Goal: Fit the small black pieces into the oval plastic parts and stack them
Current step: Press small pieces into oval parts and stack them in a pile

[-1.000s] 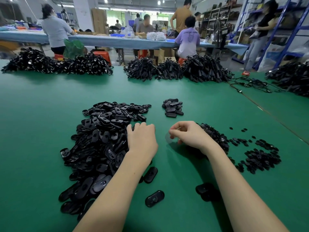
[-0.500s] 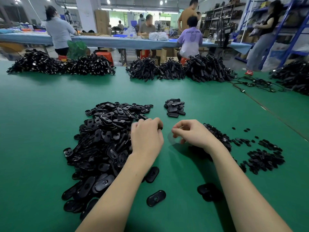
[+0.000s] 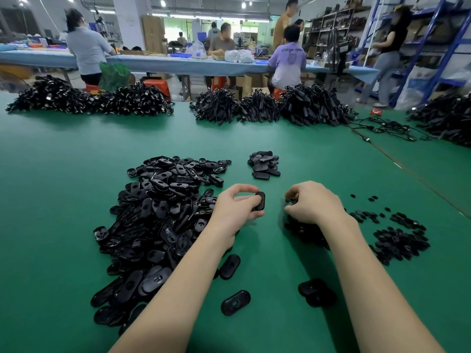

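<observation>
Oval part [image 3: 260, 201] pinched on edge by left hand [image 3: 235, 212]; right hand [image 3: 312, 203] pinches small pieces [image 3: 293, 199].

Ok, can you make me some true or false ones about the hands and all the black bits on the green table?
1. The left hand holds an oval part. True.
2. The right hand lies flat and open on the table. False: its fingers are curled, seemingly pinching small black pieces.
3. The big pile of oval parts lies left of the hands. True.
4. The small stack lies nearer the person than the hands. False: it lies beyond them.
5. The table is red. False: it is green.
</observation>
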Tool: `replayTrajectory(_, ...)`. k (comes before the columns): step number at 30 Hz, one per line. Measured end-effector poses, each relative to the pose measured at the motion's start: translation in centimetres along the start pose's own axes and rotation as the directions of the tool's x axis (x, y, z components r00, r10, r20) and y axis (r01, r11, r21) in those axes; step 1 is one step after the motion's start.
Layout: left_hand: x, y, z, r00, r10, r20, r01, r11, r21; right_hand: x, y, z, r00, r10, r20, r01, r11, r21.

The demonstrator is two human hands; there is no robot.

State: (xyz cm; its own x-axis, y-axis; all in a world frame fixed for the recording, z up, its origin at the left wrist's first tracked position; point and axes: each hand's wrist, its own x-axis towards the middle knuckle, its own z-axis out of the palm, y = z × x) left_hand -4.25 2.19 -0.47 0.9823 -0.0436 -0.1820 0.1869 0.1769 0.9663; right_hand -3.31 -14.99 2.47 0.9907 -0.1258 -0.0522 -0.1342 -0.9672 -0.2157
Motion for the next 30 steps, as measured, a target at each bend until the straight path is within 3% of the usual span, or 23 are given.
replayTrajectory(8,-0.03,-0.19,-0.14,0.999,-0.024,0.028,0.025,0.999,-0.025,-0.11,0.07,0.51,0.997,0.069,-0.016,-0.067,0.990,0.126)
replayTrajectory(21,0.48,-0.56,-0.71,0.999,-0.027,0.030,0.028,0.999,-0.019,-0.24,-0.01,0.42,0.993,0.073,-0.092,-0.059,0.988,0.143)
replayTrajectory(23,0.49,-0.59,-0.70,0.999,-0.023,0.023,0.023,0.999,-0.028,-0.02,0.01,0.47,0.993,0.036,-0.112,-0.004,0.962,0.274)
replayTrajectory(26,0.52,-0.59,-0.79,1.000,-0.020,0.013,0.021,0.999,-0.042,0.02,-0.34,0.41,0.993,-0.018,-0.120,0.081,0.834,0.547)
replayTrajectory(30,0.47,-0.55,-0.85,1.000,-0.019,0.009,0.019,0.999,-0.043,-0.11,-0.76,0.49,0.990,-0.104,-0.094,0.139,0.670,0.729)
